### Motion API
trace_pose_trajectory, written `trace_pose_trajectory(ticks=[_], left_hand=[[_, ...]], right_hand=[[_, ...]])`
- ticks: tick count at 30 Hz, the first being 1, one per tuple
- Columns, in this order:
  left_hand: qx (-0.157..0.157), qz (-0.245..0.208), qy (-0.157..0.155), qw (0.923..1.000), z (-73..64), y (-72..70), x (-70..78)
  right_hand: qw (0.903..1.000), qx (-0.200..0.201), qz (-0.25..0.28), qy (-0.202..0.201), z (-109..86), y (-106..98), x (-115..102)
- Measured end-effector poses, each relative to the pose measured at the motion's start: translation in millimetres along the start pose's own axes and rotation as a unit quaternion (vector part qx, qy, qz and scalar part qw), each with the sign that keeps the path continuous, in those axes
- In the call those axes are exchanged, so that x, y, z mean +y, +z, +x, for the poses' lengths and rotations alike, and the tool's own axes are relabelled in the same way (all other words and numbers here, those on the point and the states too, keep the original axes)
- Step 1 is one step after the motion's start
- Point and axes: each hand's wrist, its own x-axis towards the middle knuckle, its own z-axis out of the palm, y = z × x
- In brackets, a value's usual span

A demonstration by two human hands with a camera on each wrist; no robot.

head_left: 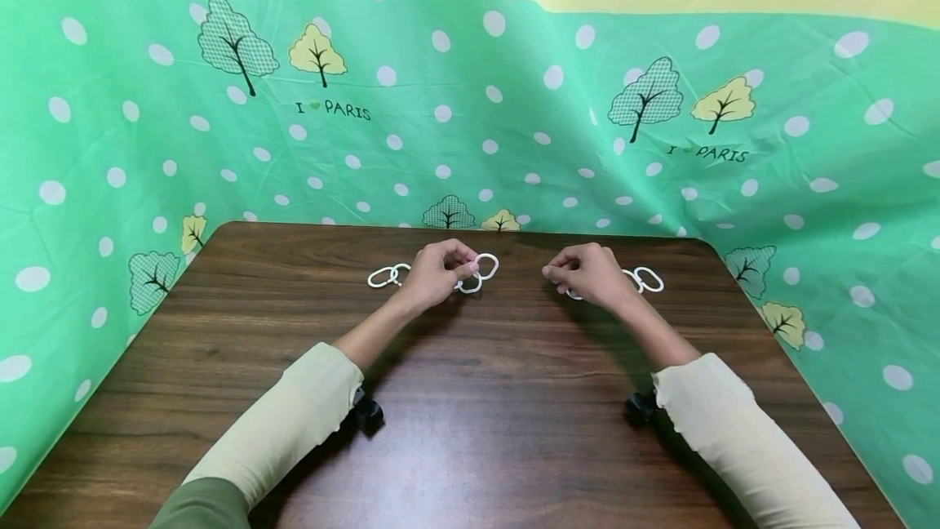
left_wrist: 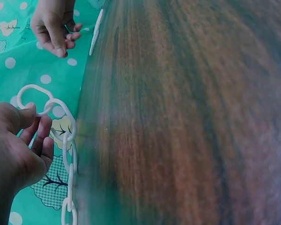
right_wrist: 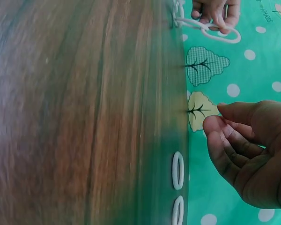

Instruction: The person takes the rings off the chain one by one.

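Between its thumb and fingertips, my left hand [head_left: 436,272] pinches the raised end link [left_wrist: 35,86] of a white plastic chain [left_wrist: 70,180]. From that link the chain hangs down to the wooden table and runs off to the left behind the hand. My right hand [head_left: 591,274] hovers over the table's far right part, fingers loosely bent and thumb near the index fingertip. Nothing shows between those fingers. Below it lie white oval links, one of them a separate link [right_wrist: 174,171] flat on the wood. In the head view the right hand partly hides these links.
The dark brown wooden table [head_left: 470,382] ends just beyond both hands. Behind it hangs a green dotted cloth [head_left: 411,137] with printed trees, which also closes off both sides. Black wrist devices [head_left: 369,416] hang under both cream sleeves, close over the tabletop.
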Motion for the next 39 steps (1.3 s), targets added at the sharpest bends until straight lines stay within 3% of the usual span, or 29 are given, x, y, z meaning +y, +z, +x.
trace_pose_trajectory(ticks=[39], left_hand=[[0.004,-0.012,0.002,0.9999,0.1,5.1,0.6]], right_hand=[[0.9929,-0.023,0.065,-0.097,11.7,42.9,-45.0]])
